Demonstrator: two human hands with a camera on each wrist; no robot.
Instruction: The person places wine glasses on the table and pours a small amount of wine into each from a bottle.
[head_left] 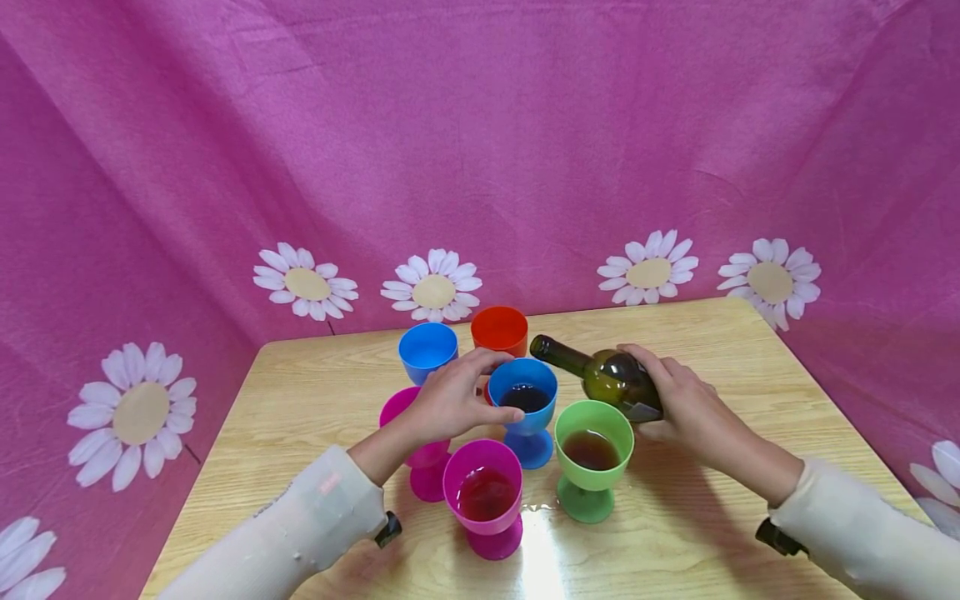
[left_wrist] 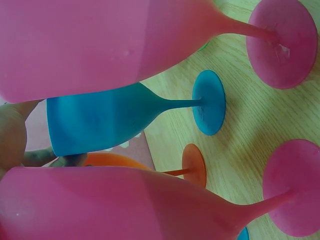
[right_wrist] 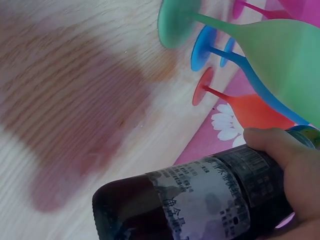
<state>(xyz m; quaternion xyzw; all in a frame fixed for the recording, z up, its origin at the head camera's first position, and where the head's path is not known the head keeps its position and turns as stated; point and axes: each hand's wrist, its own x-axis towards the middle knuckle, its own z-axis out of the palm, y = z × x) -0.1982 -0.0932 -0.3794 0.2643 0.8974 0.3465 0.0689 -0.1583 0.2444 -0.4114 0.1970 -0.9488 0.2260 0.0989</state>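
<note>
Your left hand [head_left: 453, 400] has its thumb and fingers curled round the bowl of the front blue goblet [head_left: 532, 425], thumb on the near side, gap only as wide as the bowl. That goblet stands upright mid-group, dark liquid [head_left: 525, 398] inside.

Your right hand [head_left: 686, 408] is wrapped round the green bottle [head_left: 603, 377]; grip looks closed on the body, some fingers hidden. Bottle's tilted well over, at 2 o'clock from the front blue goblet, neck pointing to 10, mouth just beside the goblet's rim. Right wrist view shows its printed label [right_wrist: 202, 200].

Clock round the front blue goblet: green goblet [head_left: 588, 479] at 4, brownish liquid in it; near pink goblet [head_left: 483, 504] at 7, red liquid; far pink goblet [head_left: 429, 479] at 8–9, partly behind your left arm; rear blue goblet [head_left: 429, 354] at 10; red goblet [head_left: 500, 333] at 11. All on the wood-grain table [head_left: 330, 400].
</note>
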